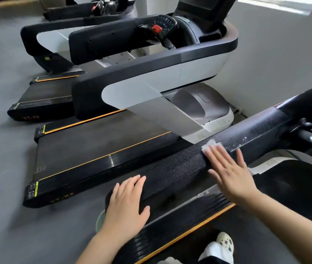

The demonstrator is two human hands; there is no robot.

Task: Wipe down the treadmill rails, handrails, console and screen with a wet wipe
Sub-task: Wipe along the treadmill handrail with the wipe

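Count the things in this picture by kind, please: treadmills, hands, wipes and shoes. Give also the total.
Treadmills: 4 (nearest one being wiped, next one, a third, a fourth partly visible at the top)
Hands: 2 (left hand, right hand)
Wipes: 1 (white wipe)
Shoes: 1 (white shoe)
Total: 8

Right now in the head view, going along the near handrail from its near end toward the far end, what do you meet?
Left hand resting on the handrail end → right hand with fingers flat → wet wipe under its fingertips → dusty, speckled stretch of rail.
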